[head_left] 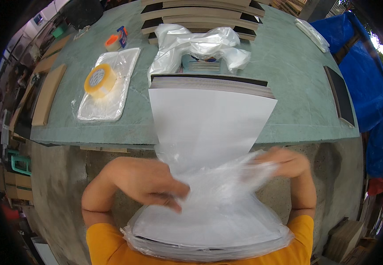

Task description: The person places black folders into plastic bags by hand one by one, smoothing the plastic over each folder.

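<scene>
Left hand: left hand [149, 182] at about 7 o'clock from picture centre, palm down, fingers curled and pinching the edge of the clear plastic bag [218, 194] where it meets the white sheet.
Right hand: right hand [284, 162] at about 4 o'clock, motion-blurred; fingers closed on a bunched fold of the same bag.
Bag: thin, crinkled, transparent; it covers the near end of the stack of white sheets [211, 128] and spreads wide at 6 o'clock against the person's yellow shirt [105, 245].
Stack: flat pile with a white top face and dark edge layers; far end rests on the green table [297, 97], near end overhangs the table edge toward the person, inside the bag.
Behind stack, 12 o'clock: a crumpled clear plastic wrap [200, 44] over a small bluish pack, then more stacks of flat boards [200, 13] at the table's far edge.
At 10 o'clock: a roll of yellowish packing tape [99, 80] lying on a flat pile of clear bags [112, 95]; beyond it a tape dispenser [116, 40] with orange roll.
At 3 o'clock: a dark flat panel [339, 95] on the table; blue tarpaulin [368, 75] beyond.
</scene>
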### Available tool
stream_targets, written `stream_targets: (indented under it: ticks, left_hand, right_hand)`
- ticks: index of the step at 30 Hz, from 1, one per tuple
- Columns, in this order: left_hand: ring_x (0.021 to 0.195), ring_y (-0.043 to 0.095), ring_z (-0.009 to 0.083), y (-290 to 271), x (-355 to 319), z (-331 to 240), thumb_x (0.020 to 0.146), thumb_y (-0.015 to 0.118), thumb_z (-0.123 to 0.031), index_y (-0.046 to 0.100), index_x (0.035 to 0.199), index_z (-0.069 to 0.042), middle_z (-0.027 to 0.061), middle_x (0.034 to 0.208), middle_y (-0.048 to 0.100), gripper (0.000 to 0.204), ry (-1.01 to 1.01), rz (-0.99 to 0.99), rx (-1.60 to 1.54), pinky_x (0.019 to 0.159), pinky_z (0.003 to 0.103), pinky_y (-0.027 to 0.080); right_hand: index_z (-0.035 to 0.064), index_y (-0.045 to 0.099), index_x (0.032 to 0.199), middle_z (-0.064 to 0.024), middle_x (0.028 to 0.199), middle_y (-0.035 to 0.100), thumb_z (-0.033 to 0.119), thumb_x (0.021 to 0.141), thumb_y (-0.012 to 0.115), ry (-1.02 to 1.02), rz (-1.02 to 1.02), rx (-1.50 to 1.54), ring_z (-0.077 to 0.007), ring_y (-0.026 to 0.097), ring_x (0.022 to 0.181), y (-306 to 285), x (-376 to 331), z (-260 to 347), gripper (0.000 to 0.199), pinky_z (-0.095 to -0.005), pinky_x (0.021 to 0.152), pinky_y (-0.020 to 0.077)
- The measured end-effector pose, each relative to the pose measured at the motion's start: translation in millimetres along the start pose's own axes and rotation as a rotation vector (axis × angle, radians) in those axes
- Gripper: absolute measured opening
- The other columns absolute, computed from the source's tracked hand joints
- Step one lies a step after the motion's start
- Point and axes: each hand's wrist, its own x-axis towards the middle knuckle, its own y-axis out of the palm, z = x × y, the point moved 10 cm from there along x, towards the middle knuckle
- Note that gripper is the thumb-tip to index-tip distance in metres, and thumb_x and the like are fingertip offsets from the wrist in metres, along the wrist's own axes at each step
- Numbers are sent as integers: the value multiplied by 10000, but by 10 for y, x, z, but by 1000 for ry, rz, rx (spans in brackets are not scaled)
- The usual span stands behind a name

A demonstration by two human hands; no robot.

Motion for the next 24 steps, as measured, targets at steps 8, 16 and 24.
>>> stream_targets:
  ticks: [8,16,24]
  left_hand:
    - [629,571,310,-289,-153,-308,689,553,-166,544,823,-42,137,708,570,182,227,-406,75,575,385,456]
    - [606,562,316,376,-104,1127,741,546,-219,554,670,-19,152,698,582,212,-496,-242,743,552,386,455]
    - [814,543,254,-1016,-1630,1022,714,592,-27,515,991,-34,113,911,544,287,-773,-1648,347,659,324,456]
  right_hand:
    - [-27,580,751,-177,722,594,179,719,527,743,283,-510,-314,585,739,36,-132,-213,216,-386,689,455]
    - [26,550,743,-110,706,562,117,624,604,463,-398,-610,-272,557,687,-579,-93,275,160,-379,636,446]
    - [33,499,894,-121,835,541,25,600,532,204,-836,-669,-254,534,718,-554,70,461,296,-304,611,430]
